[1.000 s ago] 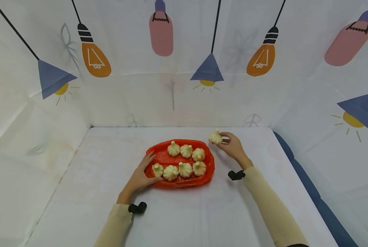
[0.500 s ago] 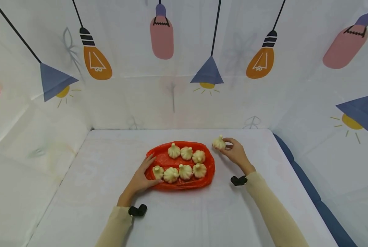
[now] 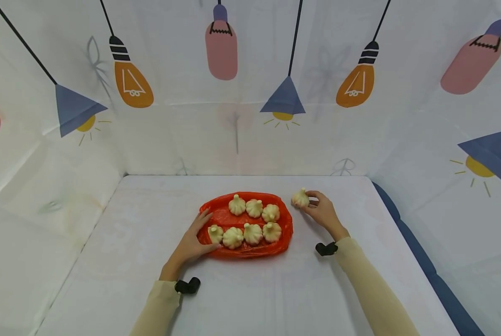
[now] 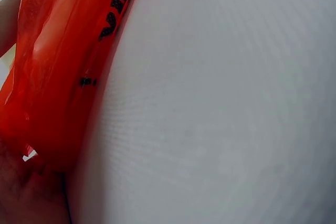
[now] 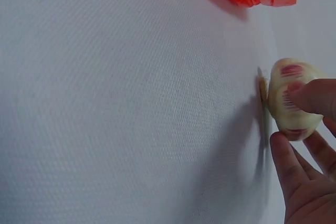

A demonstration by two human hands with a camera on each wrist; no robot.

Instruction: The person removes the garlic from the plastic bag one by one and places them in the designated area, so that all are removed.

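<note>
A shallow tray covered in red plastic bag (image 3: 223,215) lies on the table with several garlic bulbs (image 3: 252,233) in two rows. My left hand (image 3: 189,243) holds its left end, the thumb over the front rim and the fingers at the left side. In the left wrist view the crinkled red plastic (image 4: 58,72) bears black print; most of that hand is out of sight. To the tray's right, my right hand (image 3: 323,213) pinches one garlic bulb (image 3: 300,199), stem up. The right wrist view shows this bulb (image 5: 286,103) low over the table, thumb on its side; contact beneath cannot be made out.
The white table (image 3: 250,298) reaches back to a pale cloth wall (image 3: 170,135) printed with lamps and bulbs. A dark blue edge (image 3: 406,242) runs along the table's right side. Black wrist cameras (image 3: 187,285) are worn on both wrists.
My right hand, holding the garlic bulb, has moved slightly right and nearer to me, away from the tray's back right corner. My left hand stays on the tray. The head view has tilted slightly.
</note>
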